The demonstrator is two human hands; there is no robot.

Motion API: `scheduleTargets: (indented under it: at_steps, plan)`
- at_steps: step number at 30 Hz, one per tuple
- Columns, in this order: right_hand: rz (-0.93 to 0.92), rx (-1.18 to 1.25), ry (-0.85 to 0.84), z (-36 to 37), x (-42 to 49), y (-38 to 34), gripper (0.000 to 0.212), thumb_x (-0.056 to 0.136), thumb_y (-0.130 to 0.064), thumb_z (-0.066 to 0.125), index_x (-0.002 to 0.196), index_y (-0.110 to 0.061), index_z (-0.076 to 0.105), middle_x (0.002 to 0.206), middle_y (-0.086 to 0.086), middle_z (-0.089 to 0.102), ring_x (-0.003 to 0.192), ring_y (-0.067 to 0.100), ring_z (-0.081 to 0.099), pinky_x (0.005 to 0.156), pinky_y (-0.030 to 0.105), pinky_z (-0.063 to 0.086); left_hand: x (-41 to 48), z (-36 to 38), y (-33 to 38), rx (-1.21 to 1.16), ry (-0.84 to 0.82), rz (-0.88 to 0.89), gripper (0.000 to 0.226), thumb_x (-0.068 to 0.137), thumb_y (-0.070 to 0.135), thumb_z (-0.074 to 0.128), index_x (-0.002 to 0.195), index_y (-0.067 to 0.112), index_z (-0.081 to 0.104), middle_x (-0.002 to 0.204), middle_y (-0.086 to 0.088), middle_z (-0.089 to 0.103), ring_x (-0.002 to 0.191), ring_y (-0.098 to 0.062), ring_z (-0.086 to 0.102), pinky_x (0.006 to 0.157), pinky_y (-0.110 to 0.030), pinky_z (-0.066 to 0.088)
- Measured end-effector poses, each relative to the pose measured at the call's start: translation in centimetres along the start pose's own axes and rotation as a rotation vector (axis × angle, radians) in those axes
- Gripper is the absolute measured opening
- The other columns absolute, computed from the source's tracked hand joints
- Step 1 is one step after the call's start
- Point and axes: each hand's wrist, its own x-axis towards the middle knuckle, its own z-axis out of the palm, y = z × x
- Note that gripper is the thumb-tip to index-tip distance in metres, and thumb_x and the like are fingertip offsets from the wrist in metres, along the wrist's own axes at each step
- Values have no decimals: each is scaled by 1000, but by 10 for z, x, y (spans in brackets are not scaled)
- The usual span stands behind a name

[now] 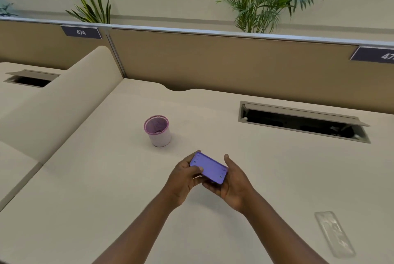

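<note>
Purple block [208,168], flat and dotted with small holes, sits tilted above the desk [106,189], near the mesh cup [158,130]. Left hand [183,180] grips its near-left end, thumb on top; right hand [232,182] cradles the right end, fingers curled beneath.

One left hand [183,178], one right hand [235,186], one block [210,167], one cup [158,131], one clear case [333,234]
</note>
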Motion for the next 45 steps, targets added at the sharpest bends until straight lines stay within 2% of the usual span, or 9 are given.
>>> scheduleTargets:
  at_steps: [6, 10, 14, 21, 27, 31, 36, 40, 45]
  plan:
    - [-28, 119, -62, -71, -53, 1, 48, 104, -35, 48, 127, 4, 63, 126, 30, 67, 114, 45, 67, 78, 43, 63, -12, 69, -24, 525, -80, -21, 55, 84, 7, 47, 138, 18, 55, 121, -9, 68, 102, -19, 68, 84, -32, 60]
    - [-46, -30, 16, -118, -94, 4, 43, 95, -45, 57, 107, -10, 80, 113, 25, 74, 81, 32, 74, 60, 34, 60, -18, 118, -44, 860, -223, 37, 46, 88, 3, 45, 129, 20, 58, 116, -6, 65, 83, -14, 67, 59, -15, 54]
    - [-82, 30, 80, -172, -132, 6, 44, 96, -46, 56, 113, -10, 77, 115, 27, 73, 71, 28, 70, 56, 32, 56, -15, 166, -70, 1123, -331, 98, 38, 92, 13, 49, 127, 19, 61, 122, -2, 61, 102, -19, 63, 81, -24, 53]
    - [-199, 154, 267, -245, -184, 11, 41, 102, -37, 48, 124, -6, 64, 108, 27, 75, 66, 29, 68, 51, 33, 56, -5, 236, -131, 1315, -248, 236, 39, 100, 20, 53, 138, 11, 55, 133, -9, 58, 120, -25, 58, 101, -35, 48]
    - [-286, 236, 398, -284, -212, 5, 43, 101, -38, 50, 124, -5, 66, 104, 24, 76, 61, 27, 67, 52, 31, 54, -8, 278, -182, 1670, -329, 348, 68, 89, 47, 67, 141, 8, 45, 136, -10, 50, 119, -30, 51, 96, -41, 47]
    - [-292, 266, 437, -301, -222, 2, 44, 101, -38, 51, 127, -6, 64, 114, 24, 72, 60, 26, 69, 55, 31, 54, -6, 294, -203, 1812, -260, 394, 74, 79, 46, 73, 136, 9, 44, 131, -9, 50, 116, -29, 50, 93, -39, 45]
    - [-284, 301, 415, -311, -228, -1, 43, 101, -38, 49, 123, -6, 67, 100, 20, 78, 62, 27, 69, 56, 33, 55, 3, 307, -205, 1824, -193, 395, 59, 77, 33, 78, 123, 8, 50, 126, -12, 48, 112, -32, 49, 87, -39, 42]
    - [-270, 324, 369, -314, -229, -3, 42, 101, -37, 49, 121, -6, 68, 102, 21, 78, 63, 27, 70, 54, 32, 58, 3, 317, -185, 1535, -166, 385, 24, 89, 14, 65, 111, 9, 57, 116, -12, 53, 103, -34, 58, 81, -40, 49]
    - [-275, 332, 317, -309, -228, -9, 40, 101, -37, 49, 118, -7, 70, 105, 22, 77, 68, 28, 71, 58, 33, 58, -30, 335, -154, 1215, -99, 712, 9, 91, 12, 62, 92, 15, 54, 90, 1, 57, 76, -19, 55, 65, -35, 50]
